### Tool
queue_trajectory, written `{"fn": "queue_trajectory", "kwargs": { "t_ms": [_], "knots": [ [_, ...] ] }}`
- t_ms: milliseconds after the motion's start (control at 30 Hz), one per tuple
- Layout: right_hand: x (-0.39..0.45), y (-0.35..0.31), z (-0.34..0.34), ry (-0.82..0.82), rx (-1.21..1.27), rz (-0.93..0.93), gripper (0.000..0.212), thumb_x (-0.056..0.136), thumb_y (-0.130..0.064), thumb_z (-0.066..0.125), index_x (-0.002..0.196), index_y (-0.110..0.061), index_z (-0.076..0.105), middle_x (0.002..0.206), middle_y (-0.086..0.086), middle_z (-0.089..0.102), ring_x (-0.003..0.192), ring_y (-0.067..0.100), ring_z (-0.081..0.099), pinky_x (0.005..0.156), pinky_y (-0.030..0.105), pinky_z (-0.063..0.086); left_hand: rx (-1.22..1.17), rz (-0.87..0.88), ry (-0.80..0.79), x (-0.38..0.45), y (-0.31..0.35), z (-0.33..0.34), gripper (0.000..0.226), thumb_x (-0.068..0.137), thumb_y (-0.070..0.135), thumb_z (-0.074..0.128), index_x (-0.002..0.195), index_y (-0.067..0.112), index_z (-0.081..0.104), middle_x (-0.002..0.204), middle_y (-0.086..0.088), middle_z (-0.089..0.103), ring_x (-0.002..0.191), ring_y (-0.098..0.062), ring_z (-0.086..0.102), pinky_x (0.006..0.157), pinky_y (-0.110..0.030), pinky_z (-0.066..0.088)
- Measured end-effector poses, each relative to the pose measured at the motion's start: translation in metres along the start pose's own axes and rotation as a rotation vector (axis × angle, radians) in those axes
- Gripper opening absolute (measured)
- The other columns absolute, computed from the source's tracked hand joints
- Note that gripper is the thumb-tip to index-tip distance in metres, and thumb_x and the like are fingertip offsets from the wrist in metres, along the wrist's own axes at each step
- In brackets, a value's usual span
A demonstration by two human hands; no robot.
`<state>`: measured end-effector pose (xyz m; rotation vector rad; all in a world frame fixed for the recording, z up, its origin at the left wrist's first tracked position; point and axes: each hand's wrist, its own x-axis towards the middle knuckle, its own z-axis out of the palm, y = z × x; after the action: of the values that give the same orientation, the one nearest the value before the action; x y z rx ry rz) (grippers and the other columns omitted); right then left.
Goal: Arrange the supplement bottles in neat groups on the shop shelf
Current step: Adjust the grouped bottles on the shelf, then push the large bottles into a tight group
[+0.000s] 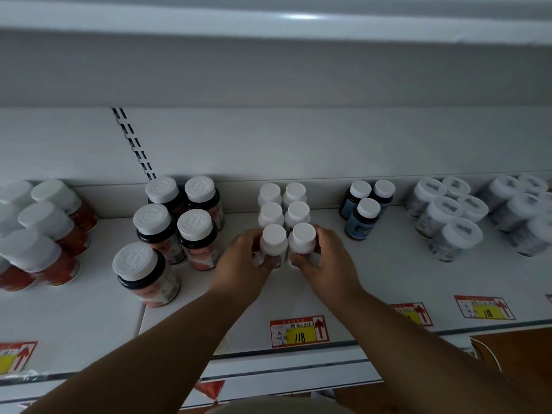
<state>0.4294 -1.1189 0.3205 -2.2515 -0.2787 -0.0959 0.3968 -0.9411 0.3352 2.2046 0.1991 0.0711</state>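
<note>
Several small white bottles with white caps stand in two columns in the middle of the white shelf (pixel 373 282). My left hand (pixel 239 264) grips the front left white bottle (pixel 273 239). The front right white bottle (pixel 303 237) is gripped by my right hand (pixel 327 261). These two bottles stand side by side, close in front of the other white bottles (pixel 283 201). My fingers hide their lower parts.
Dark bottles with embossed white caps (pixel 179 228) stand left of centre, red-labelled bottles (pixel 50 234) at far left. Three blue-labelled bottles (pixel 363 210) stand to the right, wrapped white jars (pixel 448 216) further right. Price tags (pixel 299 331) line the front edge.
</note>
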Motion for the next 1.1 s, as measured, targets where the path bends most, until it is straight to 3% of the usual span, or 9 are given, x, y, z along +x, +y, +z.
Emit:
{"fn": "queue_trajectory", "kwargs": {
  "t_ms": [433, 567, 733, 833, 967, 1100],
  "knots": [
    [0.008, 0.0, -0.007, -0.113, -0.008, -0.027, 0.057, 0.083, -0.027, 0.075, 0.134, -0.021, 0.049, 0.124, 0.003, 0.055, 0.114, 0.017, 0.053, 0.088, 0.027, 0.041, -0.001, -0.074, 0.084, -0.007, 0.005, 0.007, 0.05, 0.077, 0.035, 0.082, 0.119, 0.026, 0.056, 0.11, 0.01, 0.063, 0.096, -0.008, 0.058, 0.068, -0.015, 0.039],
    [0.002, 0.001, -0.014, -0.127, -0.033, -0.029, 0.061, 0.08, -0.035, 0.077, 0.129, -0.017, 0.046, 0.123, 0.005, 0.054, 0.111, 0.018, 0.055, 0.081, 0.027, 0.043, 0.03, -0.159, 0.118, -0.015, 0.012, 0.008, 0.067, 0.074, 0.044, 0.083, 0.127, 0.021, 0.051, 0.113, 0.006, 0.061, 0.1, -0.012, 0.058, 0.08, -0.026, 0.045],
    [-0.023, -0.001, -0.029, -0.106, -0.043, -0.143, 0.079, 0.084, -0.031, 0.076, 0.148, -0.015, 0.031, 0.14, 0.006, 0.044, 0.128, 0.018, 0.045, 0.097, 0.023, 0.035, 0.083, -0.136, 0.247, -0.046, 0.023, 0.008, 0.06, 0.078, 0.036, 0.081, 0.127, 0.019, 0.051, 0.114, 0.005, 0.059, 0.101, -0.011, 0.056, 0.087, -0.026, 0.048],
    [-0.033, -0.004, -0.036, 0.001, -0.054, -0.22, 0.071, 0.085, -0.029, 0.076, 0.143, -0.011, 0.038, 0.135, 0.008, 0.048, 0.122, 0.018, 0.048, 0.096, 0.019, 0.033, 0.109, -0.092, 0.302, -0.07, 0.029, 0.007, 0.054, 0.081, 0.033, 0.079, 0.126, 0.022, 0.052, 0.115, 0.01, 0.055, 0.103, -0.008, 0.055, 0.087, -0.024, 0.047],
    [-0.041, -0.02, -0.042, 0.124, -0.057, -0.358, 0.057, 0.085, -0.028, 0.074, 0.133, -0.009, 0.048, 0.125, 0.008, 0.052, 0.115, 0.015, 0.048, 0.094, 0.005, 0.028, 0.129, -0.044, 0.322, -0.095, 0.032, 0.0, 0.052, 0.082, 0.033, 0.078, 0.127, 0.025, 0.052, 0.119, 0.01, 0.057, 0.104, -0.005, 0.054, 0.087, -0.019, 0.044],
    [-0.046, -0.041, -0.03, 0.135, -0.031, -0.349, 0.059, 0.085, -0.028, 0.075, 0.134, -0.011, 0.047, 0.126, 0.007, 0.052, 0.115, 0.018, 0.05, 0.091, 0.022, 0.041, 0.133, 0.029, 0.305, -0.096, 0.029, -0.016, 0.051, 0.083, 0.032, 0.077, 0.127, 0.026, 0.052, 0.119, 0.011, 0.056, 0.105, -0.005, 0.055, 0.087, -0.018, 0.043]
  ]
}}
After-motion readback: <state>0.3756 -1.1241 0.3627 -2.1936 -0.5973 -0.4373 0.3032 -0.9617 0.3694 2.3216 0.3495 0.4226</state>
